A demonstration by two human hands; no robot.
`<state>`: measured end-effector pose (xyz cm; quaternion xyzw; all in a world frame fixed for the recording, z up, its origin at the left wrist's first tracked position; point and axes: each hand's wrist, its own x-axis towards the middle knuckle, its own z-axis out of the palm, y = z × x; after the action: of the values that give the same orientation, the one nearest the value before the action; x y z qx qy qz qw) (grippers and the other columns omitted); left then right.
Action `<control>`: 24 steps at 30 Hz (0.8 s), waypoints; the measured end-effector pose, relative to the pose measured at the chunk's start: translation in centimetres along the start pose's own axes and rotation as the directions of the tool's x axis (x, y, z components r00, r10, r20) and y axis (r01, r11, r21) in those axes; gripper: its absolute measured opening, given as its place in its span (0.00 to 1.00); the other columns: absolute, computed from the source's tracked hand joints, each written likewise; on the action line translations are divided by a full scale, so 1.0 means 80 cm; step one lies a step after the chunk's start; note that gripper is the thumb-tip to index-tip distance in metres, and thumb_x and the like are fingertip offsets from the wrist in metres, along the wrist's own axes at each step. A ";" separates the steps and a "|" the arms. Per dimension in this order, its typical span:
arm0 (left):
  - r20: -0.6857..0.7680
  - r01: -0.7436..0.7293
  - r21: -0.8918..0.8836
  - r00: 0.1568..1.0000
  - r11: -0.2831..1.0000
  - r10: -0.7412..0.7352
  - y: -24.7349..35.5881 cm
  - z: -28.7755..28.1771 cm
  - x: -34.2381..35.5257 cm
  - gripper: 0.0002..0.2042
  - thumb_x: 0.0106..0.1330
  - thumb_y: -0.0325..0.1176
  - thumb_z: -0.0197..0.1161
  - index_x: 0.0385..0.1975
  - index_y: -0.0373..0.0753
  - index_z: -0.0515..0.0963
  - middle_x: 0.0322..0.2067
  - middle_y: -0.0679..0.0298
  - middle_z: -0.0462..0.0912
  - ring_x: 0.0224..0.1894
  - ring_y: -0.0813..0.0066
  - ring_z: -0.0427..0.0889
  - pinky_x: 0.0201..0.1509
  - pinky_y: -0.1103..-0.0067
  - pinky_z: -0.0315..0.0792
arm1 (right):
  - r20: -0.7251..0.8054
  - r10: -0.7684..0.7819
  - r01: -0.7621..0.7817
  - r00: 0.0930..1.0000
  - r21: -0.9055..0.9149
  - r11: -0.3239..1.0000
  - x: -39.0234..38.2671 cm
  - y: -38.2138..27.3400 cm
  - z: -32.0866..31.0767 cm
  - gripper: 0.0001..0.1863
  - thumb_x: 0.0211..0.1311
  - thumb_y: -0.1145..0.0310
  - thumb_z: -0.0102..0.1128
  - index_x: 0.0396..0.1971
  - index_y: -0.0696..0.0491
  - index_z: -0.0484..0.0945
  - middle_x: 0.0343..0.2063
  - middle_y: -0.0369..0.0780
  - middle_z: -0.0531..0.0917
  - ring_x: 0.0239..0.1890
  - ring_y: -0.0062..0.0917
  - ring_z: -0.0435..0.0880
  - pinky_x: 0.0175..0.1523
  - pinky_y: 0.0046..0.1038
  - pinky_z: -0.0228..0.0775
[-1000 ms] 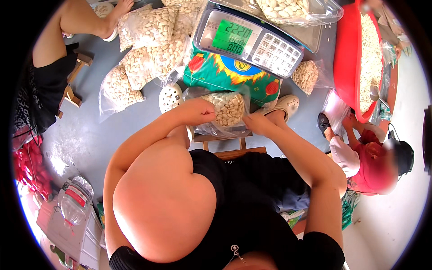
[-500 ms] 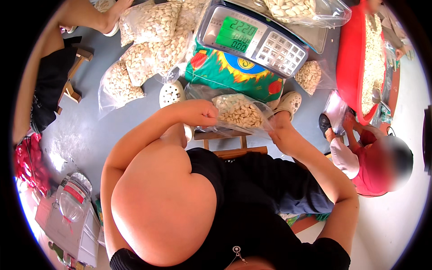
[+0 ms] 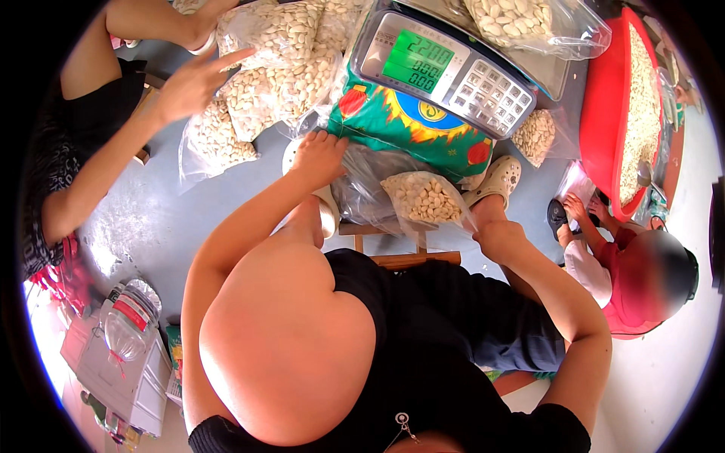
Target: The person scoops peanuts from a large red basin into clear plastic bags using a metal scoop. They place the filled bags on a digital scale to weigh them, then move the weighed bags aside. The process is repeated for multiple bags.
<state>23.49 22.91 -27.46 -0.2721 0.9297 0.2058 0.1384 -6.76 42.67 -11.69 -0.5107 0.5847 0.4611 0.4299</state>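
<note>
A clear plastic bag of pale pumpkin seeds (image 3: pixel 427 198) lies across the gap between my feet, its seeds gathered toward the right end. My right hand (image 3: pixel 498 240) is closed on the bag's right end. At the left, my left hand (image 3: pixel 319 160) has its fingers bent close together beside loose clear film (image 3: pixel 366 181) and the near left corner of a green printed sack (image 3: pixel 408 124); what they grip is hidden. A digital scale (image 3: pixel 453 72) with a lit green display rests on the sack, and a filled seed bag (image 3: pixel 513 19) lies on its pan.
Several filled seed bags (image 3: pixel 272 83) are piled at the far left, where another person's hand (image 3: pixel 192 83) reaches over them. A small seed bag (image 3: pixel 535 136) lies right of the scale. Farther right stand a red tub of seeds (image 3: pixel 604 113) and a crouching person in red (image 3: pixel 634 279).
My left hand has moved left and away from the seeds; my right hand has shifted slightly nearer me. Another person's arm has come in at the left, over the bags. The scale's reading differs.
</note>
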 end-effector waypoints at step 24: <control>-0.439 -0.498 -0.851 0.848 -0.163 -0.297 -0.036 -0.195 -0.038 0.14 0.59 0.10 0.41 0.20 0.38 0.68 0.30 0.64 0.67 0.31 0.75 0.69 0.39 0.68 0.83 | -0.308 -0.151 0.181 0.939 0.072 0.981 0.002 0.031 -0.067 0.18 0.63 0.52 0.52 0.36 0.52 0.82 0.31 0.42 0.84 0.37 0.35 0.84 0.39 0.32 0.74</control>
<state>25.30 14.89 -13.53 -0.2408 0.4533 0.7665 -0.3860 -9.43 37.50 -10.51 -0.6006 0.6202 0.3104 0.3979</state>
